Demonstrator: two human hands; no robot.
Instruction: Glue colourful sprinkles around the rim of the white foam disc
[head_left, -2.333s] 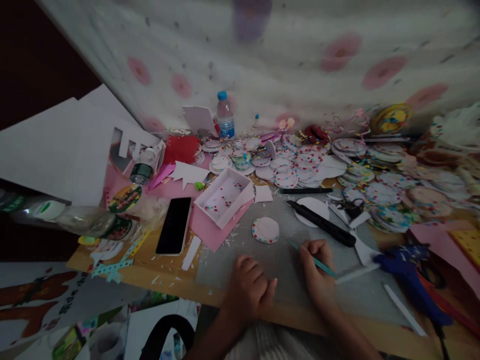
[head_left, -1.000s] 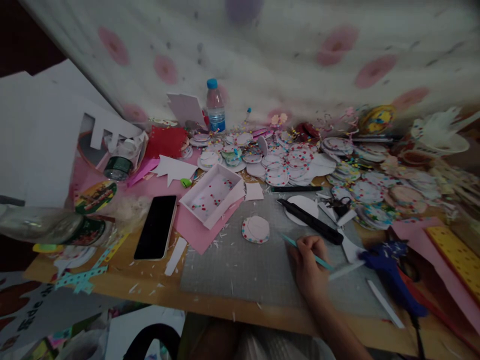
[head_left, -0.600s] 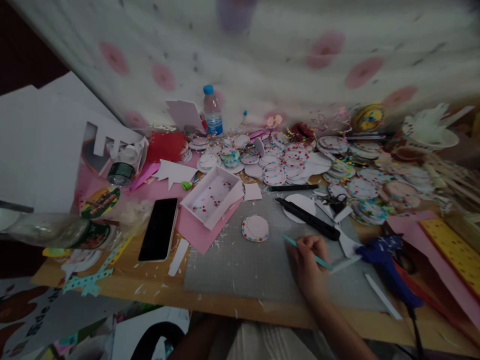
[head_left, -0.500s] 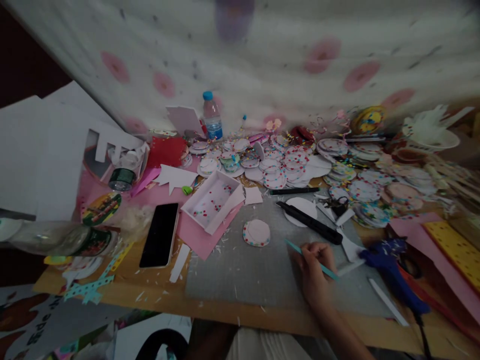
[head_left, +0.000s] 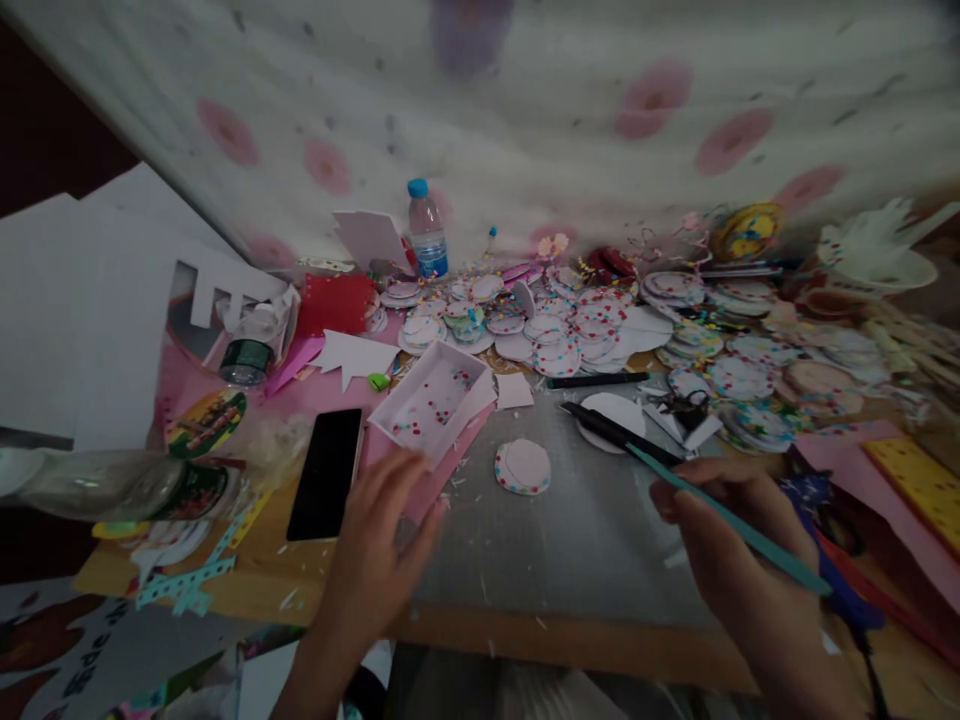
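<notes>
My right hand (head_left: 739, 545) pinches a thin teal stick (head_left: 750, 530), which slants up to the left over the right side of the grey cutting mat (head_left: 555, 560). The stick's upper end overlaps a black utility knife (head_left: 611, 430) lying across a white paper disc (head_left: 600, 405). My left hand (head_left: 379, 540) hovers palm down with its fingers apart and nothing in them. It is just in front of a white open box (head_left: 431, 405) with red dots scattered inside. Between the hands lies a round white disc (head_left: 523, 467), its edge dotted red and blue.
A black phone (head_left: 326, 475) lies left of the mat. Many dotted discs (head_left: 555, 355) are piled along the back. A blue glue gun (head_left: 847, 595) is partly behind my right hand. A bottle (head_left: 427, 235) stands at the back, and a larger bottle (head_left: 127, 480) lies at left.
My left hand has come into view from below, near the white box. My right hand has moved right with the teal stick, which is now raised closer to the camera.
</notes>
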